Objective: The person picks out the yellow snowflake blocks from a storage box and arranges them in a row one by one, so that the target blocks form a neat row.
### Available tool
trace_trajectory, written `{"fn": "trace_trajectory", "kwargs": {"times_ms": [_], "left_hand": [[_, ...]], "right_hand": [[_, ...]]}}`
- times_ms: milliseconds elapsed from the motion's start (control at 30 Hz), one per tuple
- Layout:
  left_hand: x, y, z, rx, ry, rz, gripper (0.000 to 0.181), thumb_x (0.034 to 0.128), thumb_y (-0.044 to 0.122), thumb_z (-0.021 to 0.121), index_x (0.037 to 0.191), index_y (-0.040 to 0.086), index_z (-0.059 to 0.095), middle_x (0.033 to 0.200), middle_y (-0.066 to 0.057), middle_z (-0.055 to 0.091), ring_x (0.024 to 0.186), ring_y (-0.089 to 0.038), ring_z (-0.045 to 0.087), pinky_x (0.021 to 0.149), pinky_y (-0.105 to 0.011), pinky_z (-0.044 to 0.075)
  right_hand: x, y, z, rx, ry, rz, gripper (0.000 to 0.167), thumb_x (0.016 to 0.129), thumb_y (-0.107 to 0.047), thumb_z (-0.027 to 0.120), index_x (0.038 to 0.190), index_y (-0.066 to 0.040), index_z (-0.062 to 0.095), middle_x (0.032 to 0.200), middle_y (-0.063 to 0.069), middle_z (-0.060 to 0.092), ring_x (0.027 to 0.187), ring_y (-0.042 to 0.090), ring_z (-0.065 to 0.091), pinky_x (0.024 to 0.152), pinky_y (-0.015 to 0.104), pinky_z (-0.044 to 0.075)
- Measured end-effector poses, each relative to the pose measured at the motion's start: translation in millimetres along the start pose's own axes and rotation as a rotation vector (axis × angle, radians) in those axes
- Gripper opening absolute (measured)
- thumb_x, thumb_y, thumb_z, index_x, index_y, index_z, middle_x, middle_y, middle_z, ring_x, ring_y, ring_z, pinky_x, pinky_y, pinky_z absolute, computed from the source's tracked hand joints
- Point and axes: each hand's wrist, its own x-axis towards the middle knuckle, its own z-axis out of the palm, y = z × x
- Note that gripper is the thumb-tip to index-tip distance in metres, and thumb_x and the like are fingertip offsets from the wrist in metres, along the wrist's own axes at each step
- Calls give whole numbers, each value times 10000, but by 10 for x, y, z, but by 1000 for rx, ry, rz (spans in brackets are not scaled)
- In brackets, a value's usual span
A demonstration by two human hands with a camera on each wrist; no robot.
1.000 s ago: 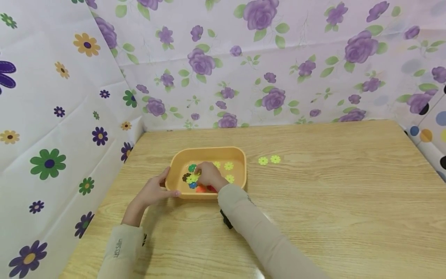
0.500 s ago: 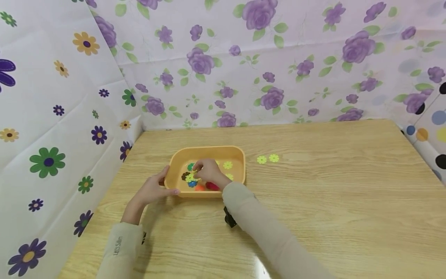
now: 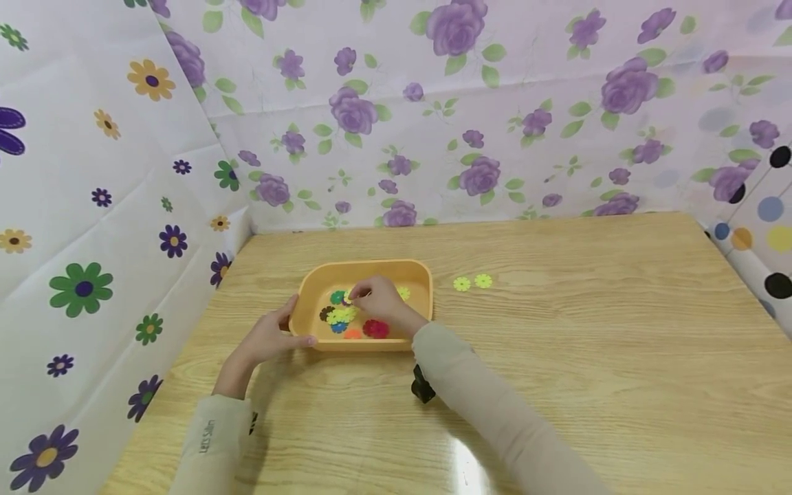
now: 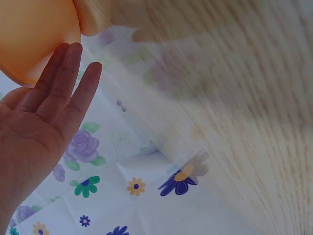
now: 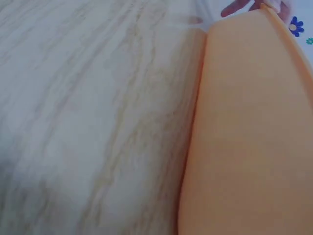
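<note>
Yellow disc (image 3: 348, 296) at the tips, and the right hand (image 3: 383, 304) has its fingers (image 3: 361, 289) curled in, thumb and forefinger seemingly pinching it, inside the orange tray (image 3: 365, 346)! Green disc (image 3: 336, 297) right beside that pinch, yellow cluster (image 3: 342, 315) just nearer the person, brown disc (image 3: 324, 313) at its left, blue disc (image 3: 338, 327) tucked against its near side. Orange piece (image 3: 353, 334) by the near wall, red discs (image 3: 377, 329) next to it, and another yellow piece (image 3: 403, 293) beyond the knuckles. Over on the left end, the left hand (image 3: 267, 338) spans the corner, fingers nearly straight against the outer wall, thumb on the near rim. Outside, two yellow discs (image 3: 483, 280) lie side by side on the wood-grain table (image 3: 588, 330), right of the tray, with purple-flowered cloth (image 3: 532, 165) behind!
</note>
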Motion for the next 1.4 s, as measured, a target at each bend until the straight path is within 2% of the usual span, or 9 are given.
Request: {"fn": "trace_trajectory", "kwargs": {"times_ms": [200, 300, 467, 600, 833, 967, 1167, 1233, 1400], "left_hand": [[-11, -3, -9, 14, 1, 10, 1041, 720, 351, 768, 1425, -59, 121, 1297, -293, 435, 1052, -327, 523, 919, -458, 395], [-11, -3, -6, 9, 0, 4, 1051, 714, 364, 770, 1429, -49, 119, 1306, -285, 432, 1058, -322, 519, 926, -457, 390], [-8, -3, 2, -5, -6, -4, 1065, 707, 376, 772, 1434, -37, 113, 1315, -278, 425, 1068, -319, 514, 932, -452, 388], [2, -12, 2, -11, -10, -3, 1069, 705, 375, 774, 1434, -37, 110, 1306, -280, 434, 1063, -317, 517, 929, -450, 391], [14, -34, -1, -17, -12, -8, 1066, 708, 371, 772, 1436, -30, 105, 1326, -277, 413, 1068, -314, 512, 932, -451, 389], [4, -33, 0, -6, -11, -9, 1063, 711, 381, 767, 1435, -33, 107, 1332, -280, 404, 1075, -320, 508, 936, -452, 385], [-3, -14, 0, 6, 0, 8, 1046, 715, 365, 769, 1432, -41, 126, 1333, -277, 405, 1060, -320, 518, 923, -457, 394], [-3, -13, 0, 14, 2, 10, 1038, 718, 356, 769, 1431, -43, 128, 1324, -275, 417, 1054, -317, 521, 919, -456, 396], [-4, -10, -5, 16, -4, 12, 1022, 729, 333, 765, 1431, -43, 124, 1313, -270, 433, 1047, -308, 525, 914, -446, 402]], "right_hand": [[-35, -29, -120, 53, 5, -10, 118, 858, -30, 592, 919, -1, 689, 815, 58, 626, 688, 144, 543, 584, 227, 446], [-49, -38, -182, 71, 2, -13, 137, 860, -35, 592, 949, 22, 680, 810, 68, 627, 714, 209, 570, 574, 227, 436], [-70, -20, -272, 114, 0, -5, 124, 863, -38, 594, 939, 1, 684, 837, 71, 631, 797, 306, 599, 613, 265, 465], [-105, -27, -336, 163, 3, 4, 104, 859, -39, 601, 917, -19, 685, 824, 69, 629, 766, 273, 592, 673, 359, 490], [-193, -42, -439, 209, -6, 5, 89, 860, -53, 606, 902, -25, 680, 790, 56, 621, 763, 287, 580, 599, 280, 453], [-265, -58, -510, 212, 11, 21, 77, 859, -62, 612, 891, -44, 680, 781, 50, 620, 812, 360, 570, 619, 348, 463], [-362, -43, -618, 194, 57, 5, 75, 845, -51, 625, 895, -22, 672, 792, 48, 622, 733, 220, 565, 620, 306, 471], [-396, -29, -655, 205, 74, 4, 74, 843, -46, 628, 897, -19, 670, 815, 51, 624, 729, 170, 561, 662, 334, 487], [-484, 22, -754, 201, 98, -20, 75, 842, -34, 626, 898, -4, 666, 842, 72, 630, 739, 187, 570, 729, 432, 485]]}}
